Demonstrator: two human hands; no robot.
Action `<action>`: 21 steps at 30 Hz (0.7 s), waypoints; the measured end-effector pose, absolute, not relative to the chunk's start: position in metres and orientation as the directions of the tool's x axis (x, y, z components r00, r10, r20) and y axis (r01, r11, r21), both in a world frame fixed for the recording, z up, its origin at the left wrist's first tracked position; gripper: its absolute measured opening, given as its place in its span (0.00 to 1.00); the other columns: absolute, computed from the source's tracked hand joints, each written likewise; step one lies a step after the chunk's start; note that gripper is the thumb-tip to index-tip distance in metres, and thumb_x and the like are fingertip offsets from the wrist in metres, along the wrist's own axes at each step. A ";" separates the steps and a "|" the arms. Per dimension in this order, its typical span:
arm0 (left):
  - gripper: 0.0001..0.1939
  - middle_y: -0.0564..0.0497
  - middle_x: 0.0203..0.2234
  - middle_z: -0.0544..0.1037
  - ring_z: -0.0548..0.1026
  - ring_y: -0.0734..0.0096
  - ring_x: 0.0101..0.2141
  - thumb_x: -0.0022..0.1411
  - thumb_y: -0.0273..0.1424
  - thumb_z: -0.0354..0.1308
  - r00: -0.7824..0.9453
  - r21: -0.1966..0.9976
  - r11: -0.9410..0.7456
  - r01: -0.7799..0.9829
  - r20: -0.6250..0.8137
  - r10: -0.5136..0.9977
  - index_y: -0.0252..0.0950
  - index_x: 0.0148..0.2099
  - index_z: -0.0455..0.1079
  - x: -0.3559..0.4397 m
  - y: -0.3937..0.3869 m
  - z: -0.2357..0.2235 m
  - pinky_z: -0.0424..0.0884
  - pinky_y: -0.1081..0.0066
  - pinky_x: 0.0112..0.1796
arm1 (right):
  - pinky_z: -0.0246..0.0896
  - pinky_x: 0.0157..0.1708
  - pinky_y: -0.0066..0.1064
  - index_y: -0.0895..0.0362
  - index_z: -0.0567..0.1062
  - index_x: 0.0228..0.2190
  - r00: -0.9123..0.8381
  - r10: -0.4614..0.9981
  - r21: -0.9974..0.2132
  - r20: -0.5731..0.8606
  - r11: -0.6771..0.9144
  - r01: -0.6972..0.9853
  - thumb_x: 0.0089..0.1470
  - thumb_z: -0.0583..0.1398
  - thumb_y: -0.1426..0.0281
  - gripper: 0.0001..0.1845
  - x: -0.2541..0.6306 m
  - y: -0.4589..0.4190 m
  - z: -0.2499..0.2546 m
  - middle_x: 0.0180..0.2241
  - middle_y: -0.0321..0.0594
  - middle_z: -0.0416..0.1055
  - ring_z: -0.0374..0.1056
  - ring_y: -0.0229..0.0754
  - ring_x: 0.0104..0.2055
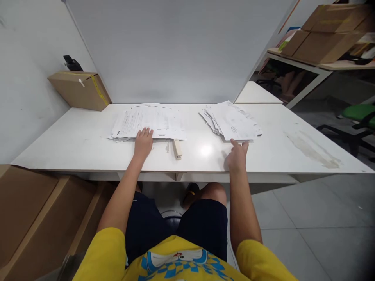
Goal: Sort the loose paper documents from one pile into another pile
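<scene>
Left stack (152, 121) and right stack (234, 121) of paper on a tabletop (269, 136).
The left hand (143, 141) lies open on the left stack, near a stapler (177, 149); the right hand (237, 155) meets the right stack's near edge, pinching or not I cannot tell. Both stacks look light, floppy, probably slippery, best held by the edges.

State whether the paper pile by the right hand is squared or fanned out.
Fanned out: in the paper pile by the right hand, sheets lie at differing angles, edges jutting out at the left.
</scene>
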State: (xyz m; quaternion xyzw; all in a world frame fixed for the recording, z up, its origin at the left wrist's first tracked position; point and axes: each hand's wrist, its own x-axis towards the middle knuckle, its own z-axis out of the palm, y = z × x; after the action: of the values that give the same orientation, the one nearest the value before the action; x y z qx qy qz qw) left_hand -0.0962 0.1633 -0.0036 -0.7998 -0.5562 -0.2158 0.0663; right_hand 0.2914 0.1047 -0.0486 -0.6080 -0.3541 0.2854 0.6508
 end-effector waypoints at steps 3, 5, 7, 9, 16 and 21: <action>0.26 0.33 0.65 0.65 0.59 0.50 0.68 0.71 0.28 0.40 0.284 0.139 -0.367 0.920 0.408 0.868 0.24 0.66 0.63 -0.094 0.160 -0.005 0.52 0.49 0.67 | 0.47 0.66 0.49 0.45 0.47 0.67 0.698 0.714 -0.994 0.056 0.103 -0.026 0.48 0.62 0.53 0.50 0.262 0.077 -0.056 0.72 0.45 0.36 0.36 0.47 0.74; 0.27 0.37 0.67 0.63 0.57 0.51 0.69 0.71 0.30 0.41 0.316 0.135 -0.398 0.907 0.406 0.858 0.28 0.68 0.60 -0.093 0.158 -0.006 0.52 0.50 0.67 | 0.47 0.67 0.47 0.46 0.53 0.66 0.662 0.745 -0.992 0.083 0.125 -0.016 0.48 0.63 0.54 0.47 0.247 0.067 -0.057 0.71 0.44 0.42 0.41 0.47 0.73; 0.27 0.41 0.67 0.63 0.56 0.53 0.69 0.71 0.29 0.42 0.366 0.134 -0.448 0.884 0.398 0.841 0.32 0.70 0.57 -0.093 0.157 -0.006 0.53 0.50 0.67 | 0.51 0.65 0.46 0.49 0.63 0.60 0.557 0.824 -0.992 0.104 0.126 -0.002 0.48 0.62 0.54 0.39 0.236 0.069 -0.054 0.67 0.45 0.55 0.50 0.48 0.70; 0.27 0.43 0.64 0.67 0.59 0.54 0.68 0.70 0.24 0.41 0.400 0.142 -0.486 0.862 0.399 0.825 0.34 0.68 0.60 -0.094 0.156 -0.006 0.54 0.49 0.66 | 0.55 0.63 0.46 0.51 0.71 0.53 0.417 0.903 -0.995 0.102 0.101 0.025 0.48 0.63 0.55 0.31 0.226 0.082 -0.050 0.59 0.45 0.66 0.60 0.49 0.64; 0.27 0.43 0.53 0.79 0.74 0.59 0.58 0.66 0.16 0.42 0.495 0.201 -0.616 0.762 0.433 0.754 0.36 0.59 0.71 -0.096 0.157 -0.007 0.70 0.54 0.56 | 0.50 0.66 0.47 0.52 0.74 0.50 0.141 0.984 -0.973 -0.105 -0.131 0.187 0.47 0.64 0.56 0.28 0.184 0.149 -0.019 0.59 0.45 0.69 0.61 0.52 0.63; 0.25 0.44 0.63 0.69 0.59 0.54 0.68 0.69 0.22 0.44 0.410 0.197 -0.540 0.818 0.458 0.789 0.37 0.64 0.66 -0.096 0.158 -0.007 0.57 0.47 0.65 | 0.56 0.64 0.45 0.51 0.74 0.46 0.035 0.984 -0.985 -0.173 -0.172 -0.015 0.45 0.66 0.56 0.26 0.163 0.169 -0.001 0.58 0.43 0.71 0.64 0.52 0.62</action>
State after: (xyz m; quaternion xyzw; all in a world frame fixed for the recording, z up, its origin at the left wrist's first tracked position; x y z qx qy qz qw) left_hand -0.0957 0.1577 -0.0070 -0.8392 -0.4788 -0.2563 0.0288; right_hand 0.1625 0.1688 -0.0015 -0.5473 -0.4426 0.5353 0.4670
